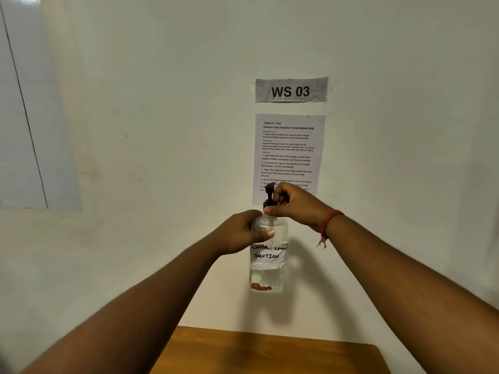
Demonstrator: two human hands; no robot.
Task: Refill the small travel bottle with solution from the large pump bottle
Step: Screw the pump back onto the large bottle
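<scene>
White wall (162, 130) behind, "WS 03" sign (291, 90), instruction sheet (290, 152), wooden table (270, 352) below. Large pump bottle (268, 273) lifted above table, upright; left hand (243, 233) wrapped round shoulder, right hand (294, 203) pinching black pump collar (269, 203).

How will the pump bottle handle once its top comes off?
The pump bottle looks clear, smooth plastic, so probably slippery if wet. Liquid shows only near its base, so likely light. The left hand grips its shoulder while the right hand pinches the pump collar.

clear bottle (270, 276), black pump (269, 197), red wrist thread (328, 221)
</scene>
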